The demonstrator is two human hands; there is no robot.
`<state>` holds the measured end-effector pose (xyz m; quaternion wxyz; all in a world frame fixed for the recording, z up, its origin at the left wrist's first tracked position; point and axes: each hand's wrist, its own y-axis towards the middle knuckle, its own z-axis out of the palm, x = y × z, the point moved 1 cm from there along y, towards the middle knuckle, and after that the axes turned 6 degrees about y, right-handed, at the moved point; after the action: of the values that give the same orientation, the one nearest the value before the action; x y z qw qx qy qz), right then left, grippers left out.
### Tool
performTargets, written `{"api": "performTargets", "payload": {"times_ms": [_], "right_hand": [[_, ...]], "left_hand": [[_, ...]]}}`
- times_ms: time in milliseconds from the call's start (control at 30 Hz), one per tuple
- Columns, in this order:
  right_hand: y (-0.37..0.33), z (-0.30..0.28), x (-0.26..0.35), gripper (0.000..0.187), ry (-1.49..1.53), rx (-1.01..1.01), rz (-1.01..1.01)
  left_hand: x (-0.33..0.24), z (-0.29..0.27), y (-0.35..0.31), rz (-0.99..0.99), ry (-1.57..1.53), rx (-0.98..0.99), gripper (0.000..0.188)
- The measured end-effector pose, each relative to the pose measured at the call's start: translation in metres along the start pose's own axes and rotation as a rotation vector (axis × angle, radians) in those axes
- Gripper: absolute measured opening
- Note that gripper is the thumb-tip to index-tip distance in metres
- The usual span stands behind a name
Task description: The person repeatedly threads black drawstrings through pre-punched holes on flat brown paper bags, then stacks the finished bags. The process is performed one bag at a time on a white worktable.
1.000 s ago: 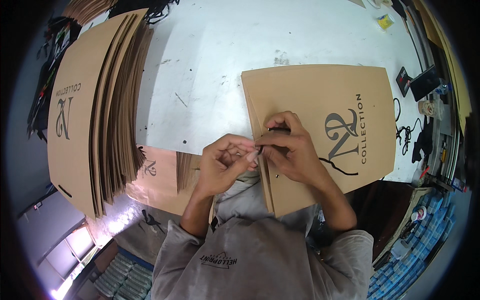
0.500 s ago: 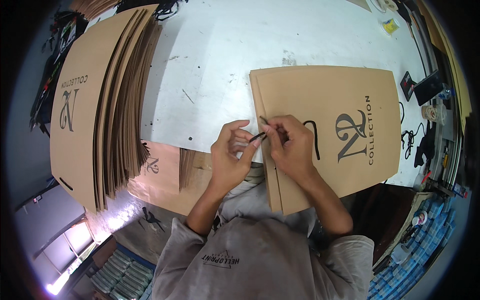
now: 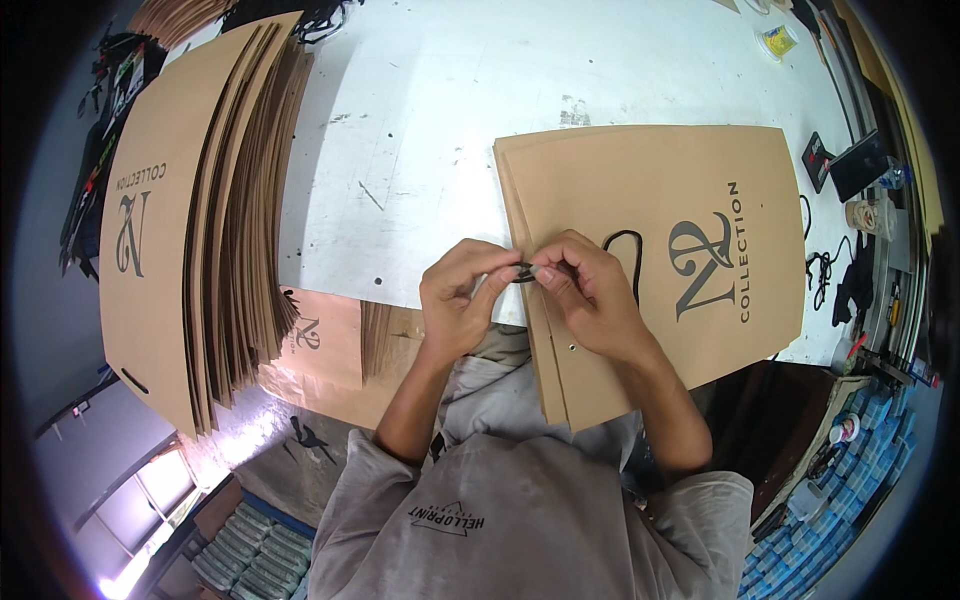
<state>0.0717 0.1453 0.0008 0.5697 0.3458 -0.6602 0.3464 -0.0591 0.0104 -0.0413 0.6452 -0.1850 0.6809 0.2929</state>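
Observation:
A brown paper bag [image 3: 600,180] with dark printing lies flat in front of me, atop at least one more like it. Black cord [image 3: 639,262] loops over its face, running toward my hands. At the bag's left edge, my left hand [image 3: 458,298] pinches a short length of this cord between thumb and forefinger. My right hand [image 3: 592,298] rests over the bag edge, its thumb and forefinger pinching the cord from the other side. The fingertips of both hands nearly meet around a small cord loop. Below the right hand, a small metal-rimmed hole [image 3: 572,347] shows in the bag.
A thick stack of brown paper bags [image 3: 160,220] stands at the left of the white table [image 3: 420,110]. Loose black cords [image 3: 822,280], a phone-like dark device [image 3: 858,167] and a plastic cup [image 3: 866,217] are at the right. A yellow-and-white tub [image 3: 777,42] sits far right.
My left fingers have closed in and moved right toward the right hand, drawing the fingertips together around the cord. The cord end that stuck up above the right fingers is no longer visible there.

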Motion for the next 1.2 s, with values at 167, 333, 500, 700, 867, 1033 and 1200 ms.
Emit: {"api": "performTargets", "payload": {"times_ms": [167, 333, 500, 700, 867, 1033, 1200], "right_hand": [[0.001, 0.003, -0.004, 0.012, 0.025, -0.051, -0.066], [0.0, 0.005, 0.014, 0.018, -0.003, -0.022, 0.025], [0.004, 0.025, 0.0, 0.014, -0.602, -0.073, -0.22], [-0.024, -0.017, 0.028, 0.02, -0.476, -0.156, -0.062], [-0.067, -0.059, 0.01, 0.02, -0.843, -0.278, 0.01], [-0.084, -0.035, 0.012, 0.02, -0.172, -0.378, 0.255], [-0.097, -0.031, -0.004, 0.024, 0.124, -0.173, 0.019]], "left_hand": [[0.0, 0.015, -0.008, -0.001, 0.006, -0.035, 0.019], [-0.026, 0.01, -0.009, -0.331, -0.269, -0.104, 0.007], [-0.071, -0.011, -0.025, 0.045, -0.019, 0.073, 0.008], [-0.052, -0.017, -0.008, -0.009, 0.481, -0.23, 0.026], [-0.043, -0.004, -0.036, -0.311, 0.397, 0.027, 0.031], [-0.051, 0.038, -0.04, -0.457, 0.381, 0.261, 0.027], [-0.044, 0.04, -0.045, -0.519, 0.039, 0.17, 0.022]]}}
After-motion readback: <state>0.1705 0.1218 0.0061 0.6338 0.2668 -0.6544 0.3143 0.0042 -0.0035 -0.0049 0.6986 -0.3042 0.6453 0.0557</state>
